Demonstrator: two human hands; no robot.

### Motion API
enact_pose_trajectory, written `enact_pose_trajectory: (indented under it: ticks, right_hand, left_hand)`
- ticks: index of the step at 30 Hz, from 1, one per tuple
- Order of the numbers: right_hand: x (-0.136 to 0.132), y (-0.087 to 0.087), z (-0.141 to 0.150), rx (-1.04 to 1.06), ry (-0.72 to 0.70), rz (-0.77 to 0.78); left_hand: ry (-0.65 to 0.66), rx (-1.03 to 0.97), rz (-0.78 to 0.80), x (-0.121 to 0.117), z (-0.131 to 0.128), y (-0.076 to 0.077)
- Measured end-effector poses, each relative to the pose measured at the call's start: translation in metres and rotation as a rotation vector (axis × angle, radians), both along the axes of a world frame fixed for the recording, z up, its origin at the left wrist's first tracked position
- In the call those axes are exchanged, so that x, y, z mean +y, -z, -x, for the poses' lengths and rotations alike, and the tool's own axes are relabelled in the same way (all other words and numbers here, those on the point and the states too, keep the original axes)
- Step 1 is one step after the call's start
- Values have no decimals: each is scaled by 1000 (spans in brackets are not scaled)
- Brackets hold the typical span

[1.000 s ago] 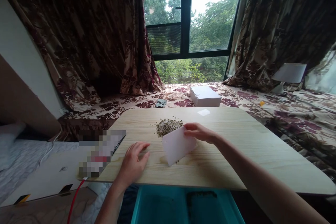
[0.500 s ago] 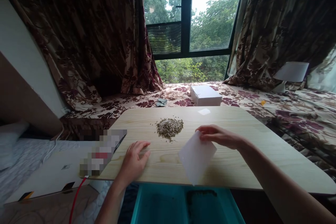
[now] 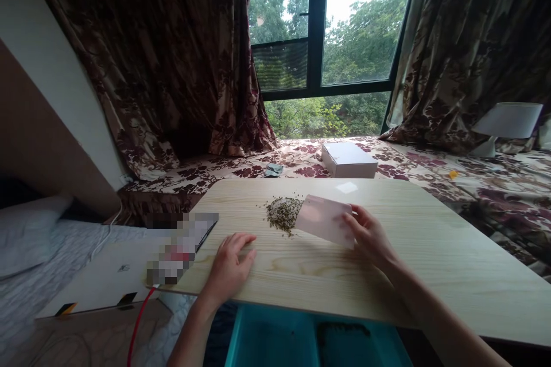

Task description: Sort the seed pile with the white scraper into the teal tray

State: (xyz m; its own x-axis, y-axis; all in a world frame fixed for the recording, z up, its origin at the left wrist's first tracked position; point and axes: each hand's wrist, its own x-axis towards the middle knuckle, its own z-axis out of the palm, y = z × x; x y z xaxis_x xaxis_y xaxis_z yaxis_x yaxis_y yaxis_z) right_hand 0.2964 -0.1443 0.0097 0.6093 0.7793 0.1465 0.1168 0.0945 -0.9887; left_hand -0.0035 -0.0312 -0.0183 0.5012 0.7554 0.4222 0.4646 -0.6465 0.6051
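A small pile of dark green seeds lies on the light wooden tabletop. My right hand pinches a thin white card by its right edge; the card's left edge touches the right side of the pile. My left hand rests flat on the table near its front edge, fingers spread, holding nothing.
A teal bin sits below the table's front edge. A white box lies on the floral window seat behind the table, a white lamp at far right. A blurred object sits at the table's left corner, beside a bed.
My right hand swung the card from the table's front edge back up to the right side of the seed pile. My left hand stayed put. The view shifted slightly.
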Motion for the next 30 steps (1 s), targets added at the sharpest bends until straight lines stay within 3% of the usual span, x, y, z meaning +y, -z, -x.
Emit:
enact_pose_trajectory:
  ticks: [30]
  right_hand:
    - [4, 1, 15, -68, -73, -30]
  left_hand:
    - [-5, -1, -12, 0, 1, 1]
